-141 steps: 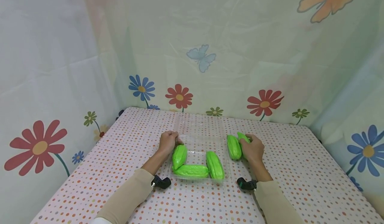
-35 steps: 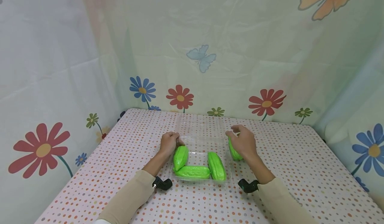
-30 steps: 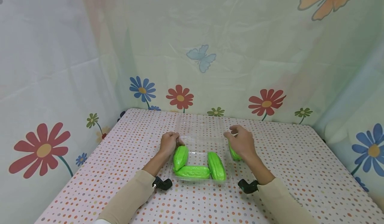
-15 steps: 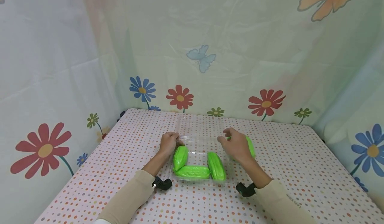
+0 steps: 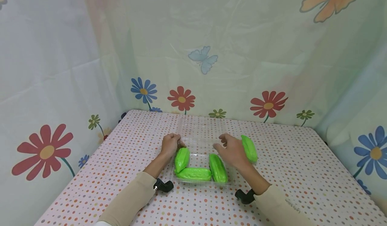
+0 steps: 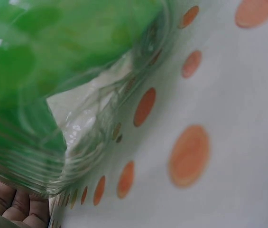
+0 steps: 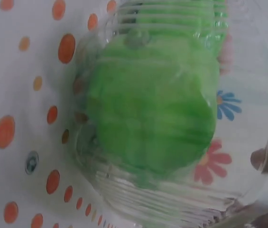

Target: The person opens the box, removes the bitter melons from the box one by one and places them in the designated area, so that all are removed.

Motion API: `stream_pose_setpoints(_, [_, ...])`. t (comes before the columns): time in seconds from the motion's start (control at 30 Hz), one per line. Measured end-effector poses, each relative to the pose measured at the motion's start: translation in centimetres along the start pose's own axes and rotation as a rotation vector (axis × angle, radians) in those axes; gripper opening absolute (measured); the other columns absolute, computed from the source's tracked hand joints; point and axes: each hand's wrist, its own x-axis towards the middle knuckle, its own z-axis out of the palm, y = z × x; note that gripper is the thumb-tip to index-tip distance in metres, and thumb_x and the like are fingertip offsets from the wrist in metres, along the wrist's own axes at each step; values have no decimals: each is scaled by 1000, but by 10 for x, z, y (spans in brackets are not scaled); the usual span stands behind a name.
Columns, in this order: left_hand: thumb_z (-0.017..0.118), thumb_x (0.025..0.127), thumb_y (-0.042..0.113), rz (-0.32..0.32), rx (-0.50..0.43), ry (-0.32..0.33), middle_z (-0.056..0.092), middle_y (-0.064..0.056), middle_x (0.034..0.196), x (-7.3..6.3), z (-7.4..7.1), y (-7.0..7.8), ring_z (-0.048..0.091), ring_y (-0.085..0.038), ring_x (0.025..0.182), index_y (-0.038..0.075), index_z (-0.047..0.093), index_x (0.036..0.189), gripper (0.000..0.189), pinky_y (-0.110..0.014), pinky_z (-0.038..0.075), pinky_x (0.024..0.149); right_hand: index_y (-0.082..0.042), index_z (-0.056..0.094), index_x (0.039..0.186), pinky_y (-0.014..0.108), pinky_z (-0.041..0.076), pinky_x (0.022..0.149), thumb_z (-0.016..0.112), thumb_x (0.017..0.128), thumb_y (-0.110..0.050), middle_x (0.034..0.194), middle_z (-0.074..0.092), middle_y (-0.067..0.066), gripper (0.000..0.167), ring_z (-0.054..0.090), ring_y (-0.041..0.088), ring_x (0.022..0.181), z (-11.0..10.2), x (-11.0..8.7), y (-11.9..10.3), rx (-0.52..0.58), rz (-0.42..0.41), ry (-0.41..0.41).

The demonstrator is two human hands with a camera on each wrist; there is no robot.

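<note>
A clear plastic clamshell box [image 5: 198, 159] sits on the table with its lid [image 5: 202, 127] folded back. Three bright green ridged gourds lie inside: one at the left [image 5: 182, 159], one along the front [image 5: 194, 174], one at the right [image 5: 218, 168]. My left hand [image 5: 169, 145] grips the back left corner; its curled fingers [image 6: 17, 206] show beneath the plastic edge. Over the back right corner is my right hand [image 5: 232, 151], thumb and index finger apart; its fingertip [image 7: 258, 160] shows through the clear wall. Another green gourd [image 5: 249, 148] lies just right of it.
A polka-dot cloth [image 5: 145, 200] covers the table. Behind it hangs a curtain [image 5: 242, 58] printed with flowers and butterflies. Black wrist cameras sit at the left cuff [image 5: 163, 185] and the right cuff [image 5: 245, 196].
My right hand has let go of the outer gourd and moved left to the box's back right corner, covering where the inner loose gourd showed. My left hand stays at its corner.
</note>
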Motion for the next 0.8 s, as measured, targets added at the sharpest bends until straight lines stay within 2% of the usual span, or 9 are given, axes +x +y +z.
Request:
stream_pose_setpoints(0.23, [48, 107, 14, -1, 3, -1, 60, -7, 75, 1, 0, -1, 67, -17, 66, -10, 56, 101, 25, -33, 62, 72, -1, 62, 129, 48, 56, 84, 69, 94, -29, 120, 66, 20, 45, 64, 35, 107, 3, -4, -2, -21, -21, -25])
stream_pose_setpoints(0.47, [48, 107, 14, -8, -9, -2, 59, -7, 75, 2, 0, -2, 66, -17, 67, -9, 56, 100, 25, -34, 62, 72, -1, 60, 133, 49, 56, 86, 70, 94, -32, 124, 66, 18, 51, 63, 36, 111, 5, -9, -5, -39, -14, -68])
stream_pose_setpoints(0.8, [47, 107, 14, 5, -2, -14, 56, -7, 75, -1, -1, -2, 67, -18, 67, -5, 54, 89, 27, -35, 62, 73, 4, 58, 134, 49, 58, 83, 72, 91, -29, 127, 66, 22, 56, 66, 36, 108, 8, -13, -12, -122, -44, -134])
